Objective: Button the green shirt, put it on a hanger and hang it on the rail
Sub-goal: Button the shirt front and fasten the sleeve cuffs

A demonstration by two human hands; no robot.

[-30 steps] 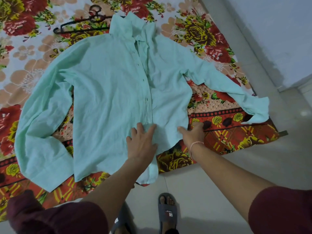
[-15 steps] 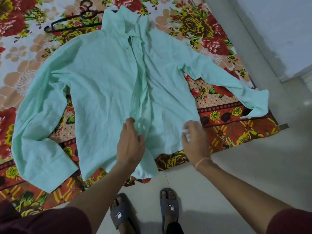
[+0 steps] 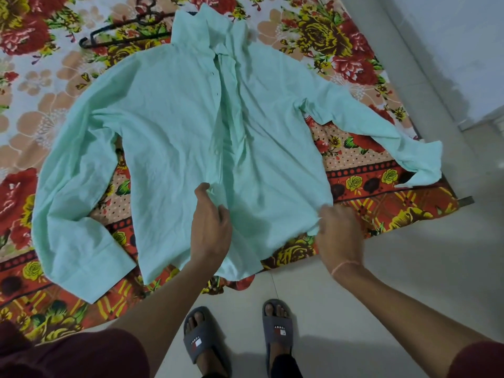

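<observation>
The pale green shirt point(image 3: 169, 137) lies front up on a floral bedsheet point(image 3: 354, 50), sleeves spread, collar at the far end. Its front is buttoned near the collar and gapes lower down. My left hand point(image 3: 210, 227) pinches the front placket near the hem. My right hand point(image 3: 338, 233) grips the shirt's lower right edge, bunching the cloth. A black hanger point(image 3: 128, 31) lies on the sheet at the far left of the collar, partly under the shirt.
The sheet's edge ends at a pale tiled floor point(image 3: 409, 268) where my feet stand in grey slippers point(image 3: 278, 326). A white wall point(image 3: 450, 50) runs along the right side. No rail is in view.
My left hand went from lying flat on the hem to pinching the placket. My right hand took hold of the lower right edge, and the lower front has wrinkled and opened.
</observation>
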